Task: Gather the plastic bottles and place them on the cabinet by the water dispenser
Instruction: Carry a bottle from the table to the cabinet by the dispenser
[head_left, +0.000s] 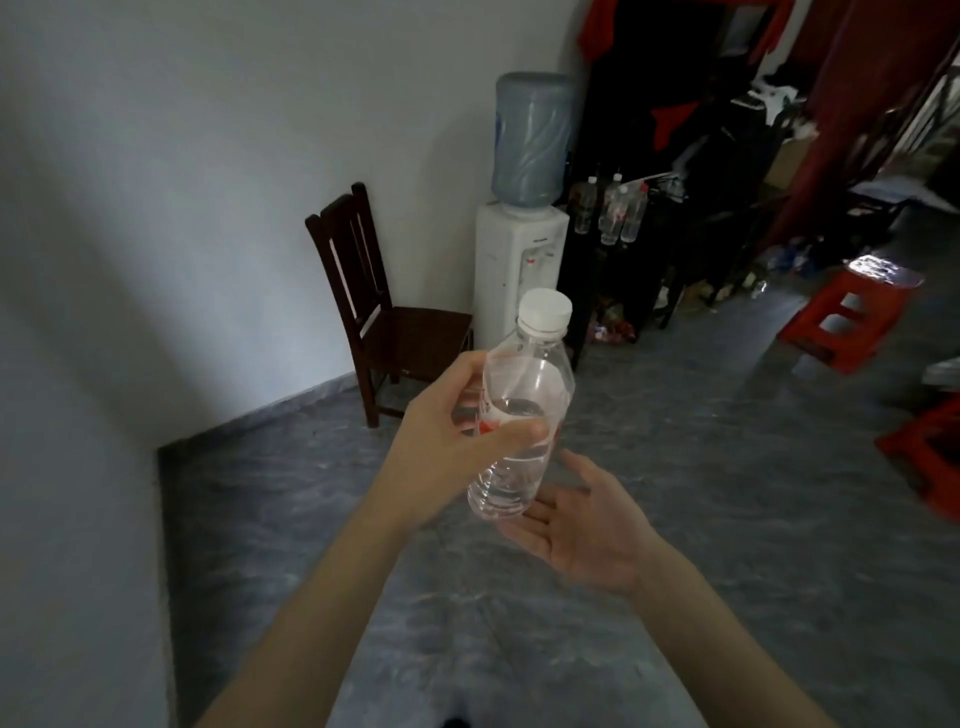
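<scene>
Bottle (519, 410) mid-air, tilted, white cap up, little water inside. Left hand (447, 441) grips its middle. Right hand (576, 525) spread, palm up beneath base. More bottles (615, 210) on cabinet (654, 270) beside dispenser (517, 249).

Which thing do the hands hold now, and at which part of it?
The left hand grips the clear plastic bottle around its middle. The right hand is open under its base, gripping nothing.

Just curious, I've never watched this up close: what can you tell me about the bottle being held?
The bottle is clear thin plastic with a white screw cap on, a red-printed label and a little water inside. It tilts, cap up and away. The left hand grips its middle; the open right hand lies under its base, contact unclear.
</scene>
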